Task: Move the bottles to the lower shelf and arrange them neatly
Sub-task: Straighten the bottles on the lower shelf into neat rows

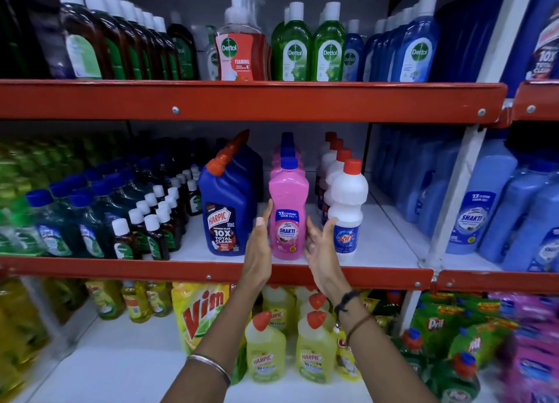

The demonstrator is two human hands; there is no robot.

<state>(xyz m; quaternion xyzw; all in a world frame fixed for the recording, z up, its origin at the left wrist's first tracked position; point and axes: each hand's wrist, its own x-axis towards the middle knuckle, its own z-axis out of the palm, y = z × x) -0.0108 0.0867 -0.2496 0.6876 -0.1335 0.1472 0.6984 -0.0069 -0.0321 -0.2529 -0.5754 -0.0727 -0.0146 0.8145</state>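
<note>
The pink Shakti bottle (289,218) stands at the front of the middle shelf (211,269), between the blue Harpic bottle (225,209) and the white Rin bottle (348,209); the left hand (260,242) and right hand (320,245), both open, flank it, palms inward, seemingly to clasp or square it.

Yellow dish soap pouch (202,315) sits bottom center, green refill packs (453,321) lower right, red shelf rail (242,100) across the top.
</note>
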